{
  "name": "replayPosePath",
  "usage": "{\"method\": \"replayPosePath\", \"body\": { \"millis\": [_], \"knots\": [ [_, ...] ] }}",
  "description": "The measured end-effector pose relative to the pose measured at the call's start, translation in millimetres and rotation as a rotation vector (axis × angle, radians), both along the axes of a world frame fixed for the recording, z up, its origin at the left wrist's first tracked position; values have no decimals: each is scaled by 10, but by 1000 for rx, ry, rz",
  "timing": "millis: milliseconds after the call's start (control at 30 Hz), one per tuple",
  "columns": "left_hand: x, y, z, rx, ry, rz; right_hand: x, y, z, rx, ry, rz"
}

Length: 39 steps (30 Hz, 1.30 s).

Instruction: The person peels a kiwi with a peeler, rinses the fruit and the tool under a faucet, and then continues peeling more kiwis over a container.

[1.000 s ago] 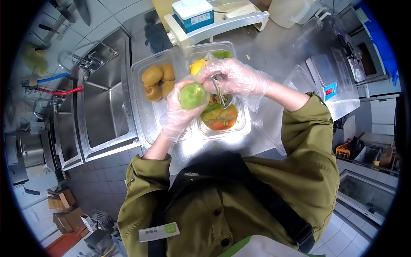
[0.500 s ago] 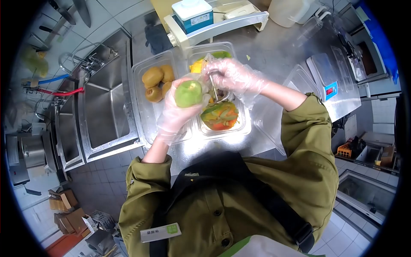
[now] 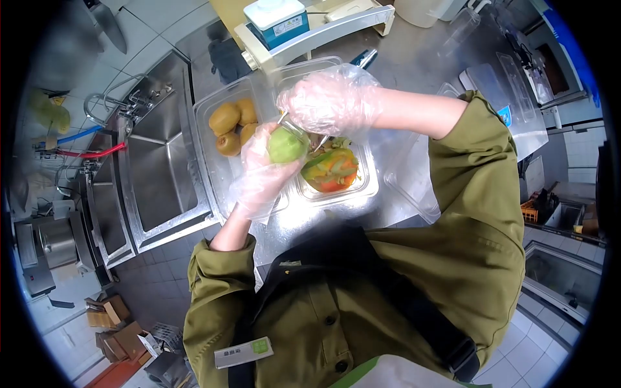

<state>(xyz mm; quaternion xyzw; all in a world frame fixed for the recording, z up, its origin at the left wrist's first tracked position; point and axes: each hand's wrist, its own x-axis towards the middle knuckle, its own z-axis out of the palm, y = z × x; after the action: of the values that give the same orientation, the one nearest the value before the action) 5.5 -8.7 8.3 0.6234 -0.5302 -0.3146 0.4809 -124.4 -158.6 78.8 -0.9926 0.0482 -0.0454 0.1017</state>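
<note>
- Steel bench (image 3: 414, 71) under our hands, sink (image 3: 165, 168) over at 9 o'clock, blue-and-white box (image 3: 277, 26) up at 12.
- Our left hand (image 3: 261, 167) has its grip curled snugly round the green fruit (image 3: 288, 146), held above the clear tubs (image 3: 218, 180).
- Our right hand (image 3: 323, 103) is at 1 o'clock from it, grip closed on a thin metal tool (image 3: 283, 118); fingers mostly hidden, can't tell if metal meets fruit.
- Brown kiwis (image 3: 224, 119) sit at 10 o'clock, left tub.
- Orange and green scraps (image 3: 332, 171) are heaped at 4 o'clock, right tub.
</note>
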Motion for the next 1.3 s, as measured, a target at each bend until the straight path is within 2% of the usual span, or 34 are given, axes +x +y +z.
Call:
{"method": "replayPosePath", "body": {
  "millis": [67,133,200,267,367,467,500,600,667,700,767,800,833,900,933,1000,1033,1067,1133,1167,1200,1233,1267,1300],
  "knots": [
    [-5,32,71,-16,-42,-24,12,25,-47,-181,-12,-31],
    [-28,112,87,-76,19,-20,-14,-361,-520,-309,-112,55],
    [-34,147,40,-198,177,9,-61,-437,-543,-205,66,-177],
    [0,125,-14,-161,262,-7,-6,-534,-741,-21,117,-36],
    [5,89,-12,-96,352,-25,7,-415,-720,-61,120,-29],
    [2,54,-7,-33,359,-28,37,-382,-652,34,-323,172],
    [-7,45,-12,-9,351,-34,37,-254,-478,163,-243,85],
    [-75,13,-13,9,311,-43,8,-6,-156,-90,26,-111],
    [-76,60,-2,101,517,-16,-46,-244,-466,-247,10,-111],
    [-68,74,7,147,618,-3,-104,-325,-512,-137,39,-160],
    [-70,42,59,153,1015,-141,-80,-461,-689,111,149,-226],
    [-74,42,70,161,1216,-208,-83,-458,-708,105,127,-119],
    [-53,10,-20,191,1247,-256,-93,-454,-721,99,100,-15],
    [-133,-16,-70,127,1330,-56,-135,-430,-650,100,109,139],
    [-169,-22,-99,94,1368,46,-177,-378,-588,235,83,88],
    [-181,-49,-174,58,1254,71,-299,-303,-505,498,32,-13],
    [-197,-64,-159,30,1175,74,-276,-359,-748,243,-222,201],
    [-212,-88,-149,2,1096,76,-360,-407,-940,628,-83,42],
    [-227,-217,-310,-48,1298,96,-414,-115,-652,1377,221,-302],
    [-270,-237,-355,-57,1362,142,-436,-159,-866,1347,203,-179],
    [-330,-261,-327,-68,1425,190,-424,-39,-707,1386,221,-245],
    [-476,-263,-87,-59,1450,275,-418,-46,-745,1172,166,-156],
    [-554,-266,49,-49,1475,360,-424,-51,-732,1087,155,-179],
    [-542,-294,-140,-155,1479,260,-419,-38,-677,1002,146,-205]
  ]
}}
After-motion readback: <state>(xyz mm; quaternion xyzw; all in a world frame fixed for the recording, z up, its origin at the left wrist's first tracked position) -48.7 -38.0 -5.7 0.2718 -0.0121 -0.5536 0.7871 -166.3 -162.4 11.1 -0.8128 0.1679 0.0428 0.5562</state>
